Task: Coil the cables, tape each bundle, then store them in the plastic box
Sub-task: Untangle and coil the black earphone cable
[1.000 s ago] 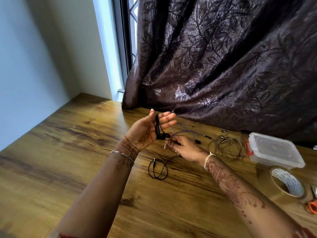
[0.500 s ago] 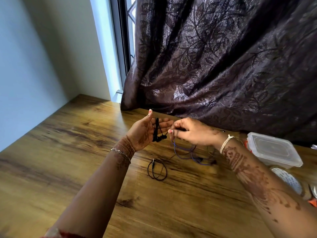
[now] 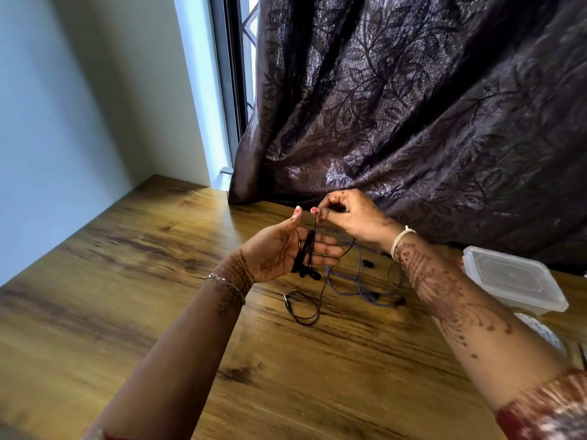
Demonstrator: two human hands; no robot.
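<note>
My left hand [image 3: 282,249] is held palm up above the wooden table [image 3: 158,281], fingers straight, with loops of a thin black earphone cable [image 3: 305,255] wound round them. My right hand [image 3: 346,214] is raised just above and behind it, pinching the free strand of that cable. The cable's loose tail and plug [image 3: 301,308] lie on the table below. A purple cable [image 3: 349,287] lies loose to the right. The clear plastic box [image 3: 514,279], lid on, stands at the right edge.
A dark patterned curtain [image 3: 413,106] hangs down to the table's far edge behind my hands. A roll of tape [image 3: 540,331] peeks out beside my right forearm. Another thin cable coil [image 3: 395,277] lies partly hidden behind my right wrist. A wall borders the table's left side.
My right hand has risen from the table to above my left fingers, carrying the black strand up and over. The loose tail on the table has shortened.
</note>
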